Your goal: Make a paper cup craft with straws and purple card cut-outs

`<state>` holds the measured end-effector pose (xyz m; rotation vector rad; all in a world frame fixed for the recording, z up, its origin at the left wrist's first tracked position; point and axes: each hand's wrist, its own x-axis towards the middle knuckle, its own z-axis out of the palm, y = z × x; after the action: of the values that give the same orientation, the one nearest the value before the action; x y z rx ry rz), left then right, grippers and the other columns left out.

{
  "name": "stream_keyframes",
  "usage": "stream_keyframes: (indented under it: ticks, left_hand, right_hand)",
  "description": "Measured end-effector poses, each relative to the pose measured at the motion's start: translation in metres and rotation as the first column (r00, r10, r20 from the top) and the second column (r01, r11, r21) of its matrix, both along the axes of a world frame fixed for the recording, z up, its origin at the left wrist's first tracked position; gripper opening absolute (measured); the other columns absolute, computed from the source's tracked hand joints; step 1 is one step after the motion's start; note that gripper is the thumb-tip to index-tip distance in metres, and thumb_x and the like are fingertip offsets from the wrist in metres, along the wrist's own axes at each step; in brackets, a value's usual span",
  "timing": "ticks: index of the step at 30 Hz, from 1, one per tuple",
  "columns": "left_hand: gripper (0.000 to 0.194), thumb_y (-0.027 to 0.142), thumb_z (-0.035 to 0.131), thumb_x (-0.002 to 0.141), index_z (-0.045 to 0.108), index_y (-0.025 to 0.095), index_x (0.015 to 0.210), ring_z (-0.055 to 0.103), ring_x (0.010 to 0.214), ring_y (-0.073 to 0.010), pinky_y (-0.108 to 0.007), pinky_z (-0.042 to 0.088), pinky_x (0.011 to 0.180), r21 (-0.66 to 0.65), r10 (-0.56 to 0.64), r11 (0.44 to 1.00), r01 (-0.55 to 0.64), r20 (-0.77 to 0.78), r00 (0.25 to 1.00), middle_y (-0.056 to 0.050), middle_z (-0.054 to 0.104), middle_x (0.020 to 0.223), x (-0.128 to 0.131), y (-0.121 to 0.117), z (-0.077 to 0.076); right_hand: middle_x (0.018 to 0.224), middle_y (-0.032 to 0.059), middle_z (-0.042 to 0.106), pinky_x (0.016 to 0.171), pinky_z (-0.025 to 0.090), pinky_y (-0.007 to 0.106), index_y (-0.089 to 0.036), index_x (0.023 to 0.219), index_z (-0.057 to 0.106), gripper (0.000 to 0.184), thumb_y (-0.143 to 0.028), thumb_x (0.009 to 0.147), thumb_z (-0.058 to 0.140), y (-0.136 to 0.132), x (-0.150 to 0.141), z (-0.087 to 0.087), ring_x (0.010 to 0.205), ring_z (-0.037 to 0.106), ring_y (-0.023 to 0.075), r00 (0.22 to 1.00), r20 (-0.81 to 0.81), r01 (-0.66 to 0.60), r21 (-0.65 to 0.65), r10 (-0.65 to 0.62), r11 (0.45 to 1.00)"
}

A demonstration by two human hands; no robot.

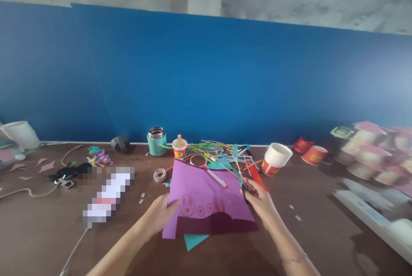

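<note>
A purple sheet of paper [206, 186] lies in front of me with red drawings low on it: a round face, small circles with hearts and long ovals. Its lower edge has a cut-out, leaving a strip at the left. My left hand [163, 212] grips the sheet's left edge between thumb and fingers. In my right hand [258, 198] is a pair of scissors [242, 176], blades pointing away from me beside the sheet's right edge. A white marker with a red cap [216, 178] rests on the paper. Blue paper [195, 241] sticks out from underneath.
Behind the sheet lie tangled coloured pipe cleaners [206, 149], a small paper cup [179, 149] and a teal jar [156, 142]. A tape roll [160, 175] and a pixelated phone-like object [108, 195] are leftward. White stacked cups [277, 158] and a white tray [370, 216] stand rightward.
</note>
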<state>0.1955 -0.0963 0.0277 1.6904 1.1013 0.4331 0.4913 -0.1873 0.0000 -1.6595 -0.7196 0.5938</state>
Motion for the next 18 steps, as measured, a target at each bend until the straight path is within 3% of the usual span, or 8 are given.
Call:
stream_keyframes:
  ticks: [3,7,9,11,14,18]
  left_hand:
    - [0.024,0.034,0.054,0.072,0.063,0.014,0.079,0.063,0.079,-0.0241,-0.025,0.042,0.064,0.244,0.114,0.967,-0.077,-0.143,0.983,-0.005,0.07,0.08,-0.001,0.011,-0.008]
    - [0.036,0.038,0.039,0.081,0.056,0.016,0.058,0.058,0.06,-0.0193,-0.023,0.033,0.052,0.338,0.125,0.941,-0.035,-0.248,0.961,-0.002,0.059,0.056,-0.004,0.014,-0.019]
    - [0.041,0.036,0.032,0.085,0.056,0.017,0.057,0.057,0.059,-0.0195,-0.024,0.033,0.053,0.385,0.142,0.923,-0.007,-0.324,0.935,-0.003,0.058,0.055,-0.008,0.01,-0.019]
    - [0.038,0.037,0.032,0.085,0.059,0.019,0.066,0.059,0.065,-0.021,-0.026,0.035,0.057,0.472,0.224,0.881,-0.029,-0.363,0.905,-0.006,0.063,0.067,-0.013,0.005,-0.014]
    - [0.034,0.038,0.033,0.084,0.063,0.022,0.083,0.061,0.075,-0.0223,-0.027,0.039,0.065,0.554,0.312,0.824,-0.122,-0.264,0.913,-0.009,0.066,0.088,-0.022,0.0,-0.005]
    - [0.039,0.051,0.039,0.08,0.058,0.02,0.066,0.056,0.063,-0.02,-0.025,0.04,0.059,0.436,0.323,0.846,-0.306,0.035,0.946,-0.004,0.061,0.063,-0.03,0.001,-0.003]
  right_hand:
    - [0.071,0.0023,0.066,0.06,0.046,0.028,-0.015,0.091,0.064,0.047,-0.034,0.049,0.075,-0.004,-0.01,0.009,0.067,0.061,0.0192,0.987,-0.162,-0.008,0.055,0.017,0.998]
    - [0.068,-0.0027,0.062,0.064,0.047,0.029,-0.02,0.1,0.057,0.051,-0.039,0.058,0.078,-0.013,-0.029,0.012,0.063,0.059,0.0149,0.885,-0.445,-0.101,0.104,0.137,0.989]
    - [0.068,-0.003,0.062,0.065,0.045,0.027,-0.02,0.1,0.055,0.051,-0.041,0.059,0.078,-0.017,-0.037,0.012,0.065,0.06,0.0145,0.868,-0.466,-0.145,0.095,0.173,0.985]
    - [0.068,-0.0031,0.062,0.062,0.042,0.024,-0.02,0.099,0.054,0.049,-0.043,0.063,0.076,-0.021,-0.044,0.014,0.065,0.06,0.0133,0.876,-0.437,-0.199,0.061,0.206,0.978]
    - [0.07,-0.0036,0.061,0.056,0.037,0.021,-0.021,0.1,0.051,0.042,-0.044,0.071,0.071,-0.029,-0.055,0.018,0.064,0.059,0.0115,0.854,-0.438,-0.309,0.006,0.28,0.951]
    - [0.072,-0.0023,0.059,0.056,0.037,0.02,-0.021,0.097,0.048,0.037,-0.046,0.076,0.065,-0.041,-0.068,0.019,0.067,0.059,0.0122,0.717,-0.507,-0.503,0.098,0.478,0.859]
